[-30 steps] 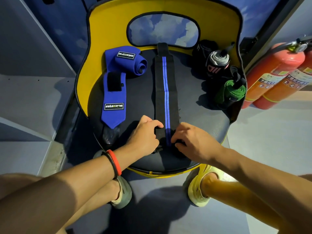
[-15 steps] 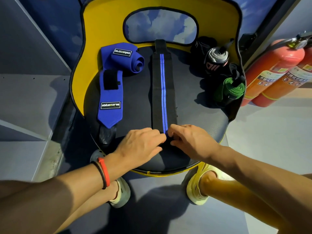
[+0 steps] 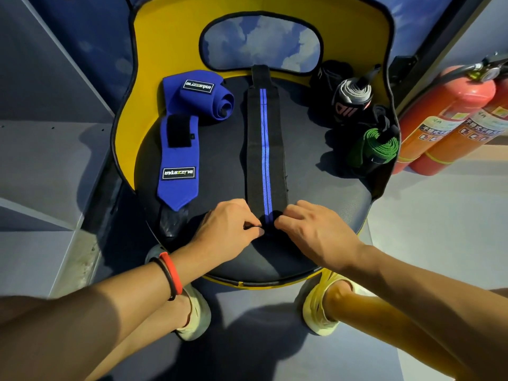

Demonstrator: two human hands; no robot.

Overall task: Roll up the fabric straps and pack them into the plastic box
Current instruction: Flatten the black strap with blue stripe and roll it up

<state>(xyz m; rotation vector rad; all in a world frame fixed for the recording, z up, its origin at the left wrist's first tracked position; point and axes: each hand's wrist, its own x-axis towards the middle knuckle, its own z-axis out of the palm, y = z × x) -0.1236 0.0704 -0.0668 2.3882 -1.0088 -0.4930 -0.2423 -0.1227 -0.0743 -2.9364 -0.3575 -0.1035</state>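
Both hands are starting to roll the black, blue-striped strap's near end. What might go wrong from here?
The left hand and right hand pinch only a first turn of the black fabric strap with a blue stripe; it may roll loose or skewed. The flat blue fabric strap lies near the left hand and might get nudged.

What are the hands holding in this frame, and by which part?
The left hand and right hand both pinch the black strap at its near end, one at each side edge.
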